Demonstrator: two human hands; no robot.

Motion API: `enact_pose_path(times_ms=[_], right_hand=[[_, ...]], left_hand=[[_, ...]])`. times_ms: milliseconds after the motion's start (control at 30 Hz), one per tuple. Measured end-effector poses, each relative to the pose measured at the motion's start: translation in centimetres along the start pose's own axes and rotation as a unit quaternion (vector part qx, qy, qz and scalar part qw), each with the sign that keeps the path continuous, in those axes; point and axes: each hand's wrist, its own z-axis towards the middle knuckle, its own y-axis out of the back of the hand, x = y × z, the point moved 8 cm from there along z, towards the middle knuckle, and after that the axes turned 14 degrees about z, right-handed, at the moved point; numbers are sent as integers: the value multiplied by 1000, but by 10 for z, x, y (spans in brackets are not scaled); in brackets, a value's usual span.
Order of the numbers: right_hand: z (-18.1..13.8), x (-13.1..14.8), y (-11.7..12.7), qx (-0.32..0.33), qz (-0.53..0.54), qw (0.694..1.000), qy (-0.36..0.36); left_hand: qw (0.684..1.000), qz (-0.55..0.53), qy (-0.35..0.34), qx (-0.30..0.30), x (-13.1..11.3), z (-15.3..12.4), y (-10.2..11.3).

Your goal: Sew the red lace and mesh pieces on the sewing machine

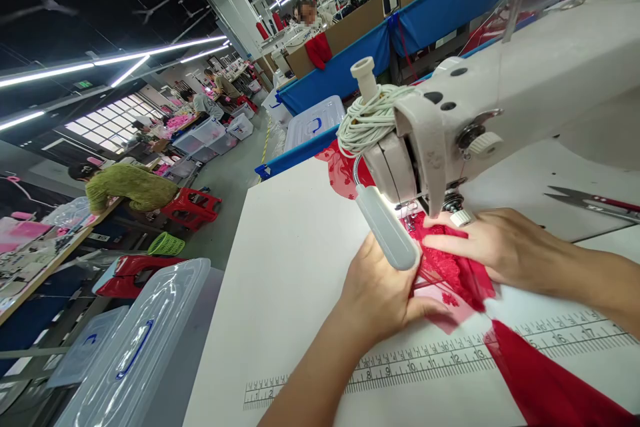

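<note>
A white sewing machine (425, 147) stands over the table, its needle area lit by a grey lamp (387, 227) on a bent stem. Red lace fabric (445, 260) with sheer parts lies beneath the presser foot (411, 221). My left hand (375, 293) rests left of the lace, thumb spread onto its sheer edge; the lamp hides some of its fingers. On the lace's right side, my right hand (505, 247) presses with fingers stretched out. More red sheer fabric (345, 170) lies behind the needle. A separate red cloth piece (550, 380) reaches the near edge.
Thread snips (595, 203) lie to the right on the white table (280, 267). A printed ruler scale (415, 367) runs along its near side. A lidded clear bin (145, 340) stands at left. Beyond it, a person in green (135, 187) leans over another table.
</note>
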Motion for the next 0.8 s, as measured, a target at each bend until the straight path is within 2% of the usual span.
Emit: enact_pose_path(times_ms=[100, 233, 367, 600, 800], right_hand=[[2, 13, -3, 34, -11, 997, 75], [1, 8, -2, 27, -22, 997, 66], [0, 4, 1, 6, -40, 998, 56], [2, 4, 3, 10, -30, 999, 43], [0, 1, 0, 2, -60, 998, 29]], left_hand=[[999, -42, -19, 24, -10, 0, -4], [996, -57, 0, 69, -10, 0, -10], [995, -39, 11, 90, -8, -2, -11], [997, 43, 8, 63, -15, -7, -5], [998, 50, 6, 49, -16, -7, -2]])
